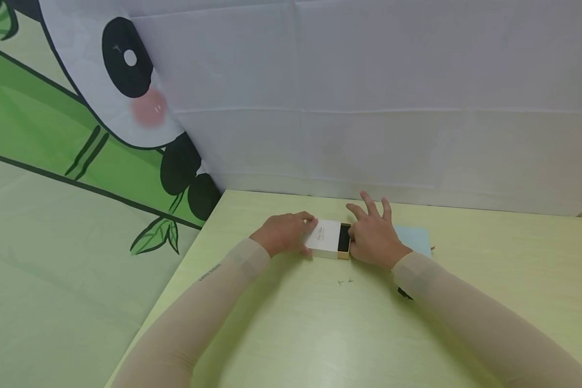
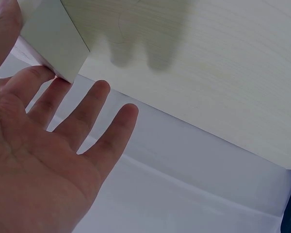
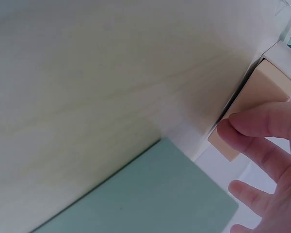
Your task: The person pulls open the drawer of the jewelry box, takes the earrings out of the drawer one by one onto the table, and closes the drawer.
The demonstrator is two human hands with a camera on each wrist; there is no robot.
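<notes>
A small white box sleeve (image 1: 323, 235) with lettering on top lies near the table's back edge. Its tan drawer (image 3: 262, 92), dark inside, sticks partly out at the right end. My left hand (image 1: 286, 233) grips the sleeve's left end between thumb and fingers; in the left wrist view the other fingers spread away from it. At the drawer's end face, my right hand (image 1: 374, 237) has thumb and index fingertips together, and its other fingers are raised. Whatever lies between those fingertips is hidden. Two tiny thin pieces (image 1: 345, 281) lie in front of the box.
Right behind my right wrist lies a light blue flat box or card (image 1: 414, 240), with a small brown bit at its right edge. A dark object (image 1: 404, 293) shows partly beneath the right sleeve. White cloth (image 1: 368, 151) hangs behind the table (image 1: 490, 280).
</notes>
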